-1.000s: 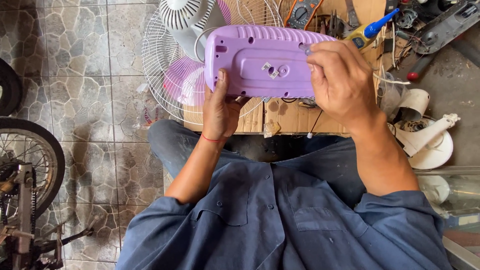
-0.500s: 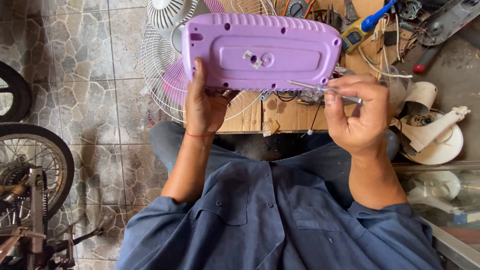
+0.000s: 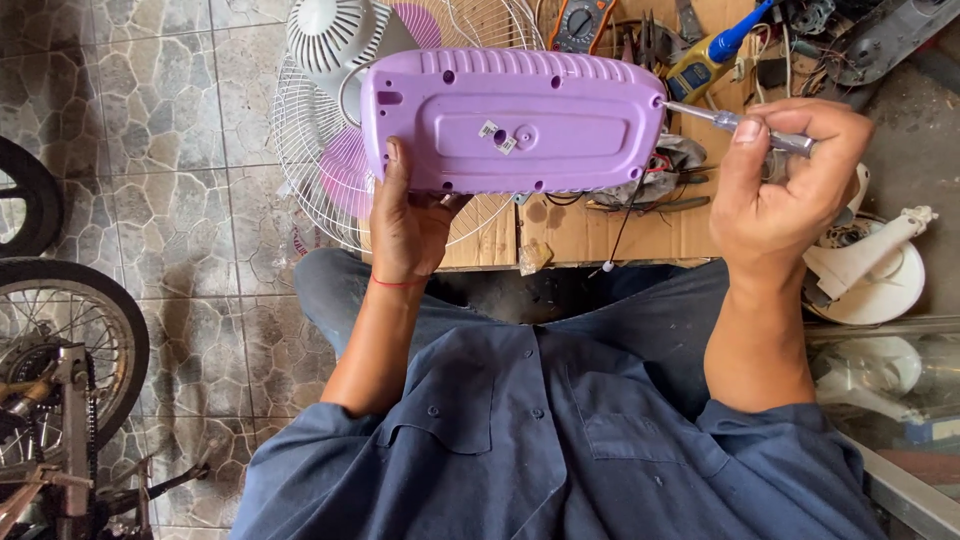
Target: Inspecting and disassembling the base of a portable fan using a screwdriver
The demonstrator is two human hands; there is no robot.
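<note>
My left hand (image 3: 405,225) gripped the purple fan base (image 3: 512,122) above the table (image 3: 600,225); right fingers (image 3: 745,140) clamped the screwdriver (image 3: 740,125), tip at its edge. Base unopened, prying yet undone.

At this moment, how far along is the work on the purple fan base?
Done: the purple base is apart from the fan, whose wire guard lies on the floor behind it. In hand: the left hand holds the base with its underside up, while the right hand puts a screwdriver tip to its right edge. Left: the cover looks closed; whether screws remain is too small to tell.
</note>
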